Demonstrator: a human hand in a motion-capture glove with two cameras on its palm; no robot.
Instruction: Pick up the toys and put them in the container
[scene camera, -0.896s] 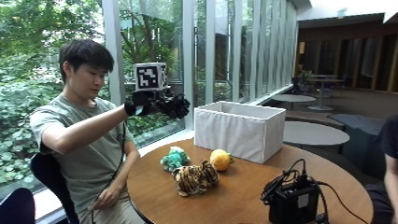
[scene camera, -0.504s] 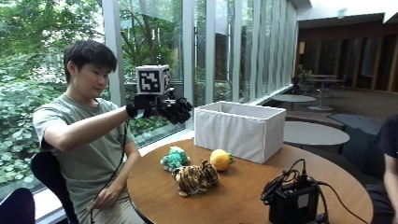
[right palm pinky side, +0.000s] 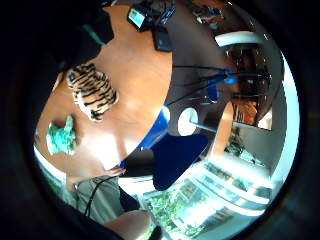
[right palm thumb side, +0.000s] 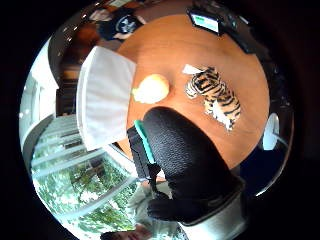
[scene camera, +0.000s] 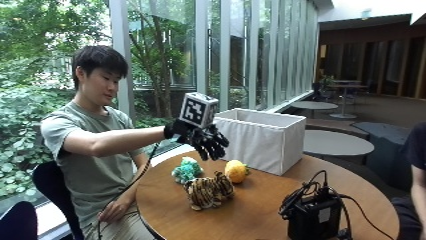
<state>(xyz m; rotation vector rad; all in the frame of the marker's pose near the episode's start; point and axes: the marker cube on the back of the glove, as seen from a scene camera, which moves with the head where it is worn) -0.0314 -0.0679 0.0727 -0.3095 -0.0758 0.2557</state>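
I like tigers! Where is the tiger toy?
In the outside view, the tiger toy lies on the round table, just in front of the green toy and orange toy.

1. The person (scene camera: 93, 145) wears a grey-green short-sleeved T-shirt.
2. The right hand (scene camera: 206, 140) is covered by a black glove with a textured surface.
3. In the thumb-side palm view, a teal strip runs along the glove's edge, with a pale cuff piece at the wrist.

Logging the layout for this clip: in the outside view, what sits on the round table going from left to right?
Green toy → tiger toy → yellow toy → white container → black device with cables.
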